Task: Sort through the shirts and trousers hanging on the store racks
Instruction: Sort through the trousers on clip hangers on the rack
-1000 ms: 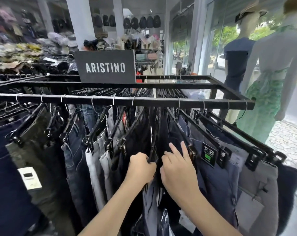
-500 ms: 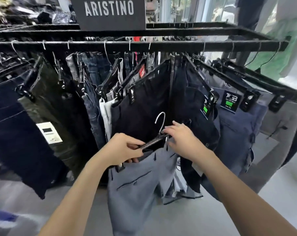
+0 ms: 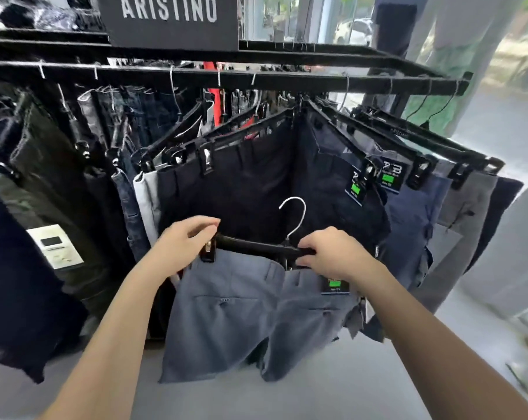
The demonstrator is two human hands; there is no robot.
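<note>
A pair of grey-blue shorts (image 3: 241,313) hangs clipped to a black hanger (image 3: 256,247) with a white hook, held off the rack in front of me. My left hand (image 3: 184,244) grips the hanger's left end by its clip. My right hand (image 3: 326,256) grips its right end, just above a green size tag (image 3: 335,284). Behind them, dark navy trousers (image 3: 241,189) and several more trousers and shorts hang on clip hangers from the black rack rail (image 3: 256,78).
A black ARISTINO sign (image 3: 168,19) stands on top of the rack. Jeans and dark trousers (image 3: 44,177) crowd the left side, blue and grey shorts (image 3: 414,213) the right. Mannequins (image 3: 456,56) stand by the window at the right. Grey floor lies below.
The shorts came off the rail and out of the row. Both hands now hold the hanger level and spread wider, its hook free of the rail; my view has dropped lower.
</note>
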